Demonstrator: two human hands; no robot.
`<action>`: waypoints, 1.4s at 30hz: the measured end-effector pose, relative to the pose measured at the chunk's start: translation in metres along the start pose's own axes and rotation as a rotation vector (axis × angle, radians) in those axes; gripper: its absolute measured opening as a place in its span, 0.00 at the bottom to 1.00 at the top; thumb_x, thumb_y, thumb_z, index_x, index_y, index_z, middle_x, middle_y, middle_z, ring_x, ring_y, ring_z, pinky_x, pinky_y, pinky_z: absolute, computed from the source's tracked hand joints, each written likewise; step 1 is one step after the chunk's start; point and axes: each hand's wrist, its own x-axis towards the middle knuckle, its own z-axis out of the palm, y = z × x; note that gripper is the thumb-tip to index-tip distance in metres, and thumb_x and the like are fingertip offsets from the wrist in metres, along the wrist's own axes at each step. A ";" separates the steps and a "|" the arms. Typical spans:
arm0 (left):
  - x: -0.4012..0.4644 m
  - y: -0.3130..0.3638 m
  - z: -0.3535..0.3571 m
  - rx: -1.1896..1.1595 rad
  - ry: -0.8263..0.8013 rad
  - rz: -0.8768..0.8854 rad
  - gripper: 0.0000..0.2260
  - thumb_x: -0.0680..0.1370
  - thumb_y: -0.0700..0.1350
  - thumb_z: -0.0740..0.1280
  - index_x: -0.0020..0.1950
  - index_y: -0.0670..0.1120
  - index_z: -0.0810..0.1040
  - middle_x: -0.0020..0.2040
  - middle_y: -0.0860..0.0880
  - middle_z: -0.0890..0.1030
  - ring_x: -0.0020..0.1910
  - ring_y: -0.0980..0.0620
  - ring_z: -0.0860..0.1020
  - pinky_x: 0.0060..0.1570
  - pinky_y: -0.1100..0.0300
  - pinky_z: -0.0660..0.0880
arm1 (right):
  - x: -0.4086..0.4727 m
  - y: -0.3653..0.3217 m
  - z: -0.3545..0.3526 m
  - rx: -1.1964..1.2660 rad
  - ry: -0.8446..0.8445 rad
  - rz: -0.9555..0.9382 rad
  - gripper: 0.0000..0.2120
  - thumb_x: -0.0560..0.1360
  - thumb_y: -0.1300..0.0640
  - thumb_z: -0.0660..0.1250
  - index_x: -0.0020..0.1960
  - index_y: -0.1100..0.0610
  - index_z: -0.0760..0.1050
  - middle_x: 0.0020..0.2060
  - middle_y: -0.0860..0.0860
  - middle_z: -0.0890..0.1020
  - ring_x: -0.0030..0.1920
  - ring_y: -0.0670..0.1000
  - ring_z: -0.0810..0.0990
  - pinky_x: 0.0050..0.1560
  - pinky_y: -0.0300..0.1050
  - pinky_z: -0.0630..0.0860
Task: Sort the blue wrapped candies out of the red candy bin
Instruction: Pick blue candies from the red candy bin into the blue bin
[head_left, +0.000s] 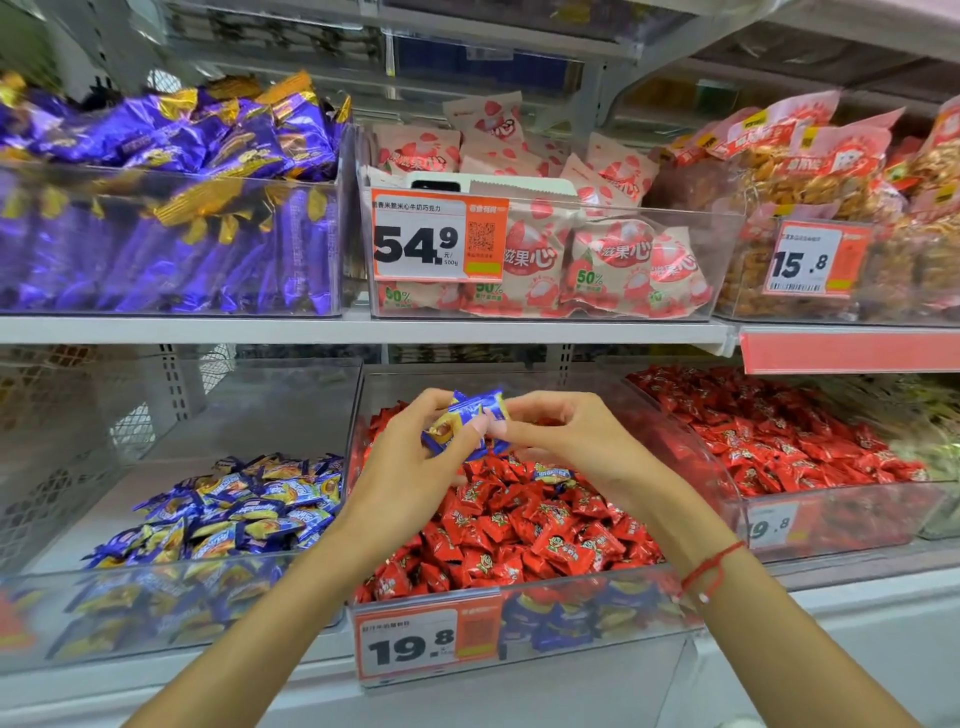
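The clear red candy bin (519, 584) stands on the lower shelf in the middle, full of red wrapped candies (524, 530). Above it my left hand (410, 467) holds a small bunch of blue and yellow wrapped candies (467, 421), fingers curled round them. My right hand (566, 431) meets it from the right and pinches the same bunch at its right end. One more blue candy (550, 474) lies on the red heap just below my right hand. To the left, a clear bin (171, 587) holds a pile of blue candies (228, 509).
A second bin of red candies (779, 431) stands to the right. The upper shelf (363, 328) carries bins of purple wrapped sweets (171, 156), pink strawberry packets (597, 254) and bagged snacks (831, 171). Orange price tags (426, 644) hang on the bin fronts.
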 end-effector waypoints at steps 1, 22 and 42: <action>0.000 0.002 -0.001 0.004 0.020 0.010 0.04 0.78 0.51 0.67 0.51 0.56 0.76 0.47 0.54 0.82 0.40 0.52 0.83 0.40 0.52 0.82 | 0.000 -0.001 0.005 0.020 0.002 -0.019 0.10 0.71 0.58 0.74 0.52 0.57 0.83 0.43 0.54 0.85 0.43 0.44 0.82 0.45 0.36 0.80; -0.019 -0.044 -0.099 0.779 0.150 -0.274 0.24 0.79 0.61 0.59 0.71 0.50 0.69 0.67 0.49 0.75 0.66 0.48 0.71 0.56 0.52 0.70 | 0.006 0.054 0.026 -1.064 -0.374 -0.031 0.25 0.82 0.50 0.56 0.77 0.42 0.53 0.77 0.48 0.56 0.77 0.50 0.51 0.76 0.50 0.51; -0.024 -0.030 -0.045 0.932 -0.012 0.158 0.18 0.80 0.53 0.61 0.69 0.53 0.71 0.65 0.57 0.73 0.69 0.57 0.66 0.64 0.61 0.64 | 0.074 0.075 -0.033 -1.112 -0.280 0.394 0.31 0.76 0.49 0.62 0.77 0.52 0.57 0.72 0.55 0.67 0.71 0.56 0.68 0.69 0.47 0.66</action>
